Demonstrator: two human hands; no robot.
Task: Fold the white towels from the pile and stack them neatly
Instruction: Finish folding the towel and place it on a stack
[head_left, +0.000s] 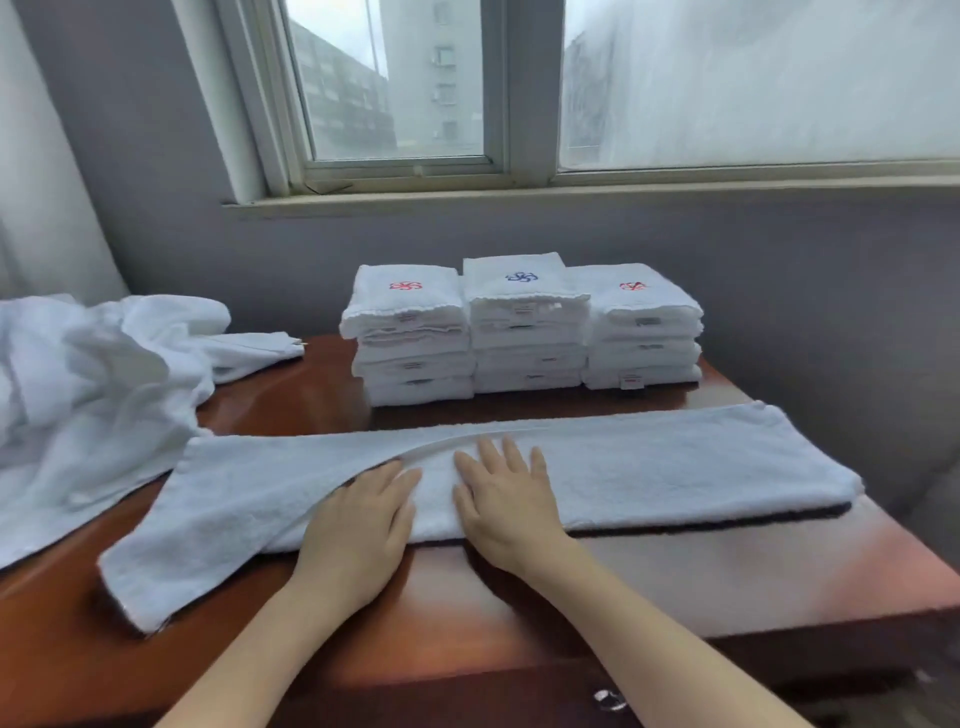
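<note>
A long white towel (675, 467), folded lengthwise into a strip, lies across the brown wooden table (727, 582). My left hand (358, 519) and my right hand (504, 499) press flat on its middle, side by side, fingers straight. The strip's left end (171, 561) slants toward the table's front edge. At the back stand three stacks of folded white towels (524, 332), each topped by an embroidered logo. A loose pile of unfolded white towels (88, 384) covers the table's left side.
A grey wall and a window (405, 104) rise behind the stacks. A white curtain (41, 182) hangs at far left. A metal drawer pull (610, 699) shows on the table's front. Bare wood lies between the strip and the front edge at right.
</note>
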